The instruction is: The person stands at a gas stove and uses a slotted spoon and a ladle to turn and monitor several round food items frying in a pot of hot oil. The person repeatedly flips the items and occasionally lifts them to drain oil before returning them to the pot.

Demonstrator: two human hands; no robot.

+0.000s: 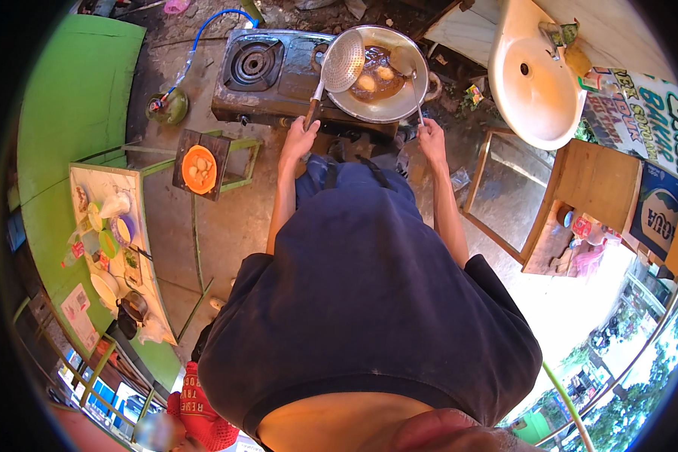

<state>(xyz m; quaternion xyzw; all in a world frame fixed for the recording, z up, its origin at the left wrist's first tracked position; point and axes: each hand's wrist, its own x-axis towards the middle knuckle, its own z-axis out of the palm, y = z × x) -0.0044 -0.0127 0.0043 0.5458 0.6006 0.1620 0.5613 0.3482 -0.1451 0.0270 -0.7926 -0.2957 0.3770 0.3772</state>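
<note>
My left hand (300, 139) is closed round the dark handle of a perforated skimmer (343, 62). The skimmer's round metal head is held up over the left rim of a wide metal wok (380, 111). Brown oil (383, 84) lies in the wok, with a few golden fried pieces (385, 73) in it. My right hand (431, 139) grips the thin metal handle of a spatula (403, 60), whose broad head is inside the wok at its right side. The wok sits on the right burner of a two-burner stove (297, 83).
A bare burner (255, 64) is at the stove's left. Left of me, an orange bowl (200, 190) with pale pieces stands on a small stool, beyond it a table (147, 248) with bowls. A gas cylinder (172, 109) stands left, a washbasin (531, 105) right. A person in red (203, 410) is behind.
</note>
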